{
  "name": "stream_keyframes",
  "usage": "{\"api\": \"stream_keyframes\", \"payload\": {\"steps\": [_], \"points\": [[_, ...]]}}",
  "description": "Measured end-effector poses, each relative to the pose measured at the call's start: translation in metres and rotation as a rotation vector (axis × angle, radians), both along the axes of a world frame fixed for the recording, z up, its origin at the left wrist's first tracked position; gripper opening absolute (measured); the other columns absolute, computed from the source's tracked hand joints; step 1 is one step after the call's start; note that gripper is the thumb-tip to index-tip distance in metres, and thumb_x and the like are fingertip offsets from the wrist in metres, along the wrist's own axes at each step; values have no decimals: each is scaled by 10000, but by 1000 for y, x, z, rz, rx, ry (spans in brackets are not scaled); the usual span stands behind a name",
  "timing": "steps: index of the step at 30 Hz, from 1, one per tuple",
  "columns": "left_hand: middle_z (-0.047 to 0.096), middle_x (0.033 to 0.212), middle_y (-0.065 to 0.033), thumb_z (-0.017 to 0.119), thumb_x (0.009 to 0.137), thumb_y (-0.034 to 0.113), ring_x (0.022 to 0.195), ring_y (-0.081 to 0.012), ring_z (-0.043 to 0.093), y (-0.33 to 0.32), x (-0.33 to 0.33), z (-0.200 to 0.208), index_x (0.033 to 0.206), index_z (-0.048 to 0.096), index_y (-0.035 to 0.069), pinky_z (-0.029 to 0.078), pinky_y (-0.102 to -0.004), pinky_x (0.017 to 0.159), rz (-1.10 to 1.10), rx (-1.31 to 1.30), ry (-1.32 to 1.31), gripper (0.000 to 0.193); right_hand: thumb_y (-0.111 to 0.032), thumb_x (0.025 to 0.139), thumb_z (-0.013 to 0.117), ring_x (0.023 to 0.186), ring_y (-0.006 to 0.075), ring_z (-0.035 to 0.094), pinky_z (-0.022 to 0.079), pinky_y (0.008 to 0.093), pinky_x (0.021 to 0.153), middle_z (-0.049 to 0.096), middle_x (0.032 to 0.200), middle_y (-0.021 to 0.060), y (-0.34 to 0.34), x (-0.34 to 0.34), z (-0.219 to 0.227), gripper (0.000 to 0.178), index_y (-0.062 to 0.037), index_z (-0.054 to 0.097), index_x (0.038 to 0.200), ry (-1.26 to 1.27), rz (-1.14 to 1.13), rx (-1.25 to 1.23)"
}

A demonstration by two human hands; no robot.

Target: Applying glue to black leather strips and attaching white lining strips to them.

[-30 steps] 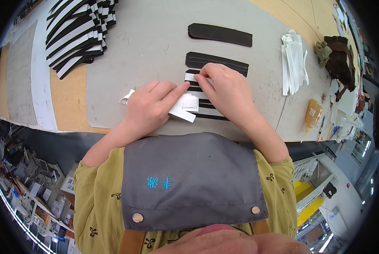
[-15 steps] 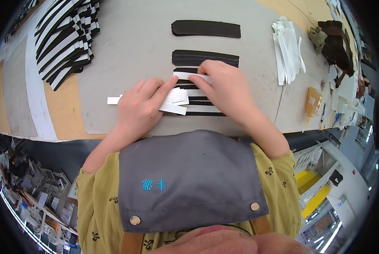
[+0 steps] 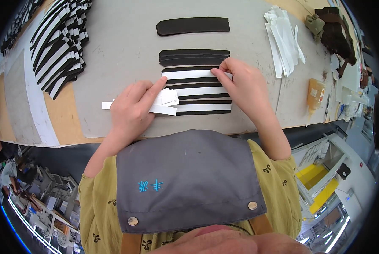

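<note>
Right grip [image 3: 244,84] pinches, thumb to forefinger, a long flat white strip [image 3: 189,74], which runs leftward from it over a flat black band [image 3: 189,81]. Left grip [image 3: 133,103] half curled, forefinger at that strip's left end; a loose bundle of short white strips [image 3: 166,98] sits under it, clasped or not, cannot tell.

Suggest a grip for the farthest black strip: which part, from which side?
I'd pinch the black strip at its square right end, coming from the right, thumb and finger across its long edges. It lies crosswise, apart from the next strip, with bare mat beyond that end; the right hand is nearer.
</note>
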State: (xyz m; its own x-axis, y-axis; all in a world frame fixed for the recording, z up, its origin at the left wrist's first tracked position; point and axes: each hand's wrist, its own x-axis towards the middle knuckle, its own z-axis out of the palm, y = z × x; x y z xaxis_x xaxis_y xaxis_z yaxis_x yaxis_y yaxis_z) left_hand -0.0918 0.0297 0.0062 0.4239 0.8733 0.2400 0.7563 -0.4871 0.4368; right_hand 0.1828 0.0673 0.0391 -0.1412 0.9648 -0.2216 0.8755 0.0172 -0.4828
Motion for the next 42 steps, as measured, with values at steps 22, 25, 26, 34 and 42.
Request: {"api": "stream_keyframes", "payload": {"steps": [22, 25, 26, 34, 42], "points": [[653, 992, -13, 696, 589, -54, 798, -201, 613, 16, 29, 16, 1312, 730, 147, 507, -306, 670, -216, 44, 16, 751, -203, 879, 813, 585, 221, 552, 417, 376, 527, 561, 701, 16, -51, 31, -18, 223, -101, 633, 963, 31, -268, 380], [641, 1012, 2, 706, 592, -59, 794, -192, 590, 21, 42, 15, 1343, 713, 164, 498, -304, 668, -254, 23, 57, 783, -177, 862, 818, 593, 206, 552, 413, 365, 538, 568, 717, 9, -63, 32, -26, 230, -100, 673, 1023, 21, -162, 505], [641, 1012, 2, 706, 592, -59, 794, -192, 590, 22, 44, 13, 1343, 713, 164, 498, -304, 668, -260, 23, 58, 783, -171, 854, 821, 598, 198, 552, 415, 355, 549, 571, 724, 5, -65, 31, -28, 252, -100, 692, 1058, -11, -77, 575], [614, 981, 15, 730, 643, -25, 789, -175, 576, 24, 55, 10, 1346, 712, 180, 495, -307, 658, -230, 12, 94, 732, -210, 841, 823, 665, 196, 565, 442, 351, 598, 589, 807, 0, -63, 27, -35, 562, -180, 678, 1383, 19, -48, 507], [601, 983, 15, 779, 684, 49, 796, -178, 573, 36, 71, 8, 1366, 685, 163, 496, -309, 661, -303, -40, 62, 698, -150, 841, 820, 652, 180, 556, 452, 326, 592, 601, 811, 24, -57, 29, -35, 536, -157, 695, 1362, 75, -44, 483]]}}
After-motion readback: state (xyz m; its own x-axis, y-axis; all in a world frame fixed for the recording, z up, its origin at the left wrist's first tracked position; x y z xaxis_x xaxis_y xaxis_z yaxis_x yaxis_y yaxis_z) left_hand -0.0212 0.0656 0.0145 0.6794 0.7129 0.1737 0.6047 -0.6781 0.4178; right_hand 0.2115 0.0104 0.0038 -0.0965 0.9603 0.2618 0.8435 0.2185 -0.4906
